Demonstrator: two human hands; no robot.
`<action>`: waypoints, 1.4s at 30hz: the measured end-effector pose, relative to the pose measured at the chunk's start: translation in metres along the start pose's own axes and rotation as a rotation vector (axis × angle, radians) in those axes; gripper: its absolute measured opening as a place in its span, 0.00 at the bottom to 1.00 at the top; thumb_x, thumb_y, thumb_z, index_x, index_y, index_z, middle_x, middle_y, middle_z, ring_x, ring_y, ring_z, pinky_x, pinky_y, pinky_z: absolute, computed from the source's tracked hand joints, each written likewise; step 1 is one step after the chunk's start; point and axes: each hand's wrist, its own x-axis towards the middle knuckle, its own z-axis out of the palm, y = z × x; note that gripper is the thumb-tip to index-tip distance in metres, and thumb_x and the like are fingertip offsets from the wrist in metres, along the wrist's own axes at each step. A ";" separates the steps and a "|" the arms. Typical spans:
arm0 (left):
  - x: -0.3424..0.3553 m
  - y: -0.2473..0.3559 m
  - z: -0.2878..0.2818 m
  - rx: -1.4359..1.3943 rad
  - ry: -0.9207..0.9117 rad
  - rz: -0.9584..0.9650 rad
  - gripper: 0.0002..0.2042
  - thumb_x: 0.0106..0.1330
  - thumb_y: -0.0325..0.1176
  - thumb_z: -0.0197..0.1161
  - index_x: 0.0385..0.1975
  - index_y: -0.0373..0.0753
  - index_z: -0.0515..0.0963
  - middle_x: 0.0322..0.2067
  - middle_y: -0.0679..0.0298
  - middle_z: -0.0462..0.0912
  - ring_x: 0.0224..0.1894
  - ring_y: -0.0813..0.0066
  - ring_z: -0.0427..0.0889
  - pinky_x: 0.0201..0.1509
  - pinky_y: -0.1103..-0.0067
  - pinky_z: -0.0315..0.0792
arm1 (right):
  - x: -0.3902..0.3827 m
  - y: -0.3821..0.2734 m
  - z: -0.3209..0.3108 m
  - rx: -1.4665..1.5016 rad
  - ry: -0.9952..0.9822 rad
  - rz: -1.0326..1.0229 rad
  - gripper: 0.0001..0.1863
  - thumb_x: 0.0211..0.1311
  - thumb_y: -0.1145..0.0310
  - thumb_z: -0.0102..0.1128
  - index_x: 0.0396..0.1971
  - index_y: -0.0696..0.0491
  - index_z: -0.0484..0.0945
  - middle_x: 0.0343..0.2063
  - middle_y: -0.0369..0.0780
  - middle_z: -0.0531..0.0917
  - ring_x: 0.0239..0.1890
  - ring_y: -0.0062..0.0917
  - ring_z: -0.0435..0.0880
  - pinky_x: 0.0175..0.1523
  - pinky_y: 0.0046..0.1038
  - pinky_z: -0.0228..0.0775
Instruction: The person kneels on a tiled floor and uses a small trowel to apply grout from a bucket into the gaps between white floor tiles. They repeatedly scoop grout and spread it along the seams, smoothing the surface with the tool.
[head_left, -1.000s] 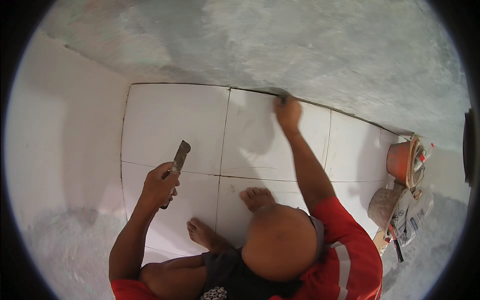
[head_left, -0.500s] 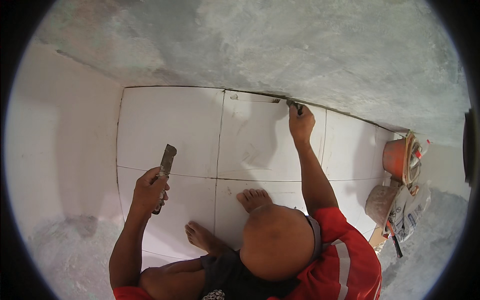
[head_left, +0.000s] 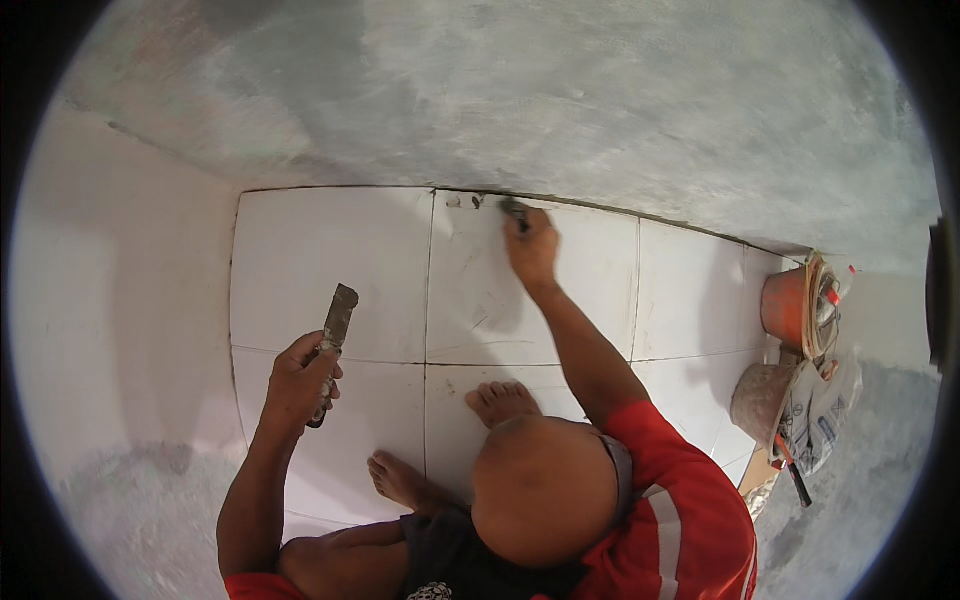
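Observation:
My left hand (head_left: 303,380) is closed around the handle of a putty knife (head_left: 339,318), its flat, grimy blade pointing up and away over the floor tiles. Farther out, my right hand (head_left: 535,248) grips a small dark tool (head_left: 515,212) whose kind I cannot make out, as motion smears it. That tool is down on a white floor tile (head_left: 480,290) near the joint along the far wall. Just left of it lie dark grey dabs (head_left: 476,201) on the tile.
Along the right side stand an orange bucket (head_left: 785,305) and a mortar-stained bucket (head_left: 760,398). Next to them lie a plastic bag (head_left: 820,415) and a tool with a black and red handle (head_left: 797,475). A grey plastered wall (head_left: 600,100) bounds the far side; my bare feet (head_left: 503,402) rest on the tiles.
My right hand has moved left along the wall joint with its small tool. A dark dab on the tile has shifted left too. My left hand has stayed nearly still.

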 end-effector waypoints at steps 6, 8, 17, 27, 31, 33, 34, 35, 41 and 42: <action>0.000 0.004 0.004 -0.023 -0.012 -0.033 0.18 0.70 0.34 0.59 0.56 0.34 0.75 0.28 0.63 0.78 0.21 0.79 0.78 0.21 0.80 0.72 | 0.012 0.011 0.000 -0.249 0.046 -0.101 0.11 0.56 0.72 0.66 0.40 0.58 0.84 0.33 0.51 0.83 0.35 0.47 0.83 0.42 0.44 0.76; -0.005 0.008 0.004 -0.028 -0.023 -0.012 0.18 0.70 0.34 0.59 0.56 0.33 0.74 0.28 0.63 0.79 0.22 0.78 0.78 0.22 0.80 0.73 | 0.004 -0.011 0.032 -0.141 -0.030 -0.187 0.11 0.56 0.73 0.65 0.39 0.59 0.84 0.33 0.51 0.83 0.35 0.49 0.83 0.42 0.45 0.76; -0.002 -0.004 -0.001 -0.288 -0.106 -0.047 0.17 0.72 0.36 0.57 0.56 0.33 0.73 0.29 0.60 0.81 0.23 0.75 0.80 0.23 0.78 0.74 | -0.056 -0.114 0.039 0.683 -0.669 0.221 0.14 0.64 0.71 0.65 0.48 0.58 0.84 0.30 0.35 0.84 0.30 0.15 0.78 0.36 0.22 0.70; -0.009 0.000 0.001 -0.509 -0.142 -0.044 0.10 0.72 0.35 0.57 0.45 0.36 0.74 0.25 0.61 0.81 0.19 0.76 0.79 0.19 0.79 0.73 | -0.093 -0.146 0.022 0.306 -0.624 -0.741 0.30 0.44 0.86 0.65 0.53 0.61 0.76 0.42 0.44 0.79 0.43 0.40 0.78 0.49 0.39 0.72; -0.008 -0.001 -0.001 -0.580 -0.159 -0.076 0.10 0.72 0.35 0.58 0.46 0.36 0.74 0.25 0.61 0.81 0.19 0.76 0.79 0.18 0.79 0.72 | -0.098 -0.140 0.020 0.336 -0.627 -0.744 0.29 0.43 0.87 0.65 0.53 0.62 0.76 0.43 0.44 0.79 0.43 0.40 0.78 0.50 0.39 0.73; -0.009 -0.002 0.000 -0.582 -0.141 -0.064 0.11 0.72 0.35 0.58 0.47 0.36 0.74 0.25 0.61 0.81 0.19 0.76 0.78 0.18 0.79 0.72 | -0.099 -0.134 0.015 0.304 -0.685 -0.714 0.29 0.43 0.86 0.65 0.52 0.61 0.77 0.43 0.44 0.79 0.44 0.40 0.79 0.50 0.38 0.73; -0.009 -0.003 0.000 -0.601 -0.138 -0.051 0.11 0.71 0.35 0.58 0.47 0.36 0.74 0.25 0.61 0.81 0.18 0.76 0.78 0.18 0.79 0.72 | -0.099 -0.131 0.011 0.338 -0.684 -0.732 0.28 0.45 0.85 0.66 0.52 0.61 0.77 0.43 0.44 0.79 0.45 0.40 0.79 0.50 0.38 0.73; -0.010 -0.004 0.001 -0.569 -0.111 -0.043 0.12 0.71 0.35 0.58 0.48 0.35 0.74 0.26 0.61 0.81 0.19 0.76 0.78 0.18 0.79 0.72 | -0.098 -0.127 0.005 0.337 -0.716 -0.735 0.27 0.47 0.84 0.66 0.52 0.60 0.77 0.43 0.45 0.79 0.45 0.40 0.79 0.50 0.37 0.74; -0.004 0.000 -0.002 -0.272 -0.087 -0.021 0.15 0.71 0.36 0.58 0.51 0.33 0.75 0.26 0.62 0.81 0.19 0.78 0.78 0.19 0.80 0.72 | -0.072 -0.121 -0.005 0.503 -0.698 -0.277 0.15 0.60 0.79 0.64 0.48 0.58 0.81 0.40 0.45 0.84 0.43 0.37 0.83 0.48 0.35 0.76; -0.004 0.003 -0.002 -0.196 -0.095 -0.026 0.15 0.71 0.37 0.58 0.51 0.33 0.75 0.26 0.63 0.80 0.19 0.78 0.78 0.19 0.80 0.72 | -0.065 -0.123 -0.002 0.507 -0.752 -0.227 0.15 0.60 0.79 0.63 0.48 0.58 0.81 0.40 0.45 0.84 0.43 0.36 0.84 0.48 0.34 0.76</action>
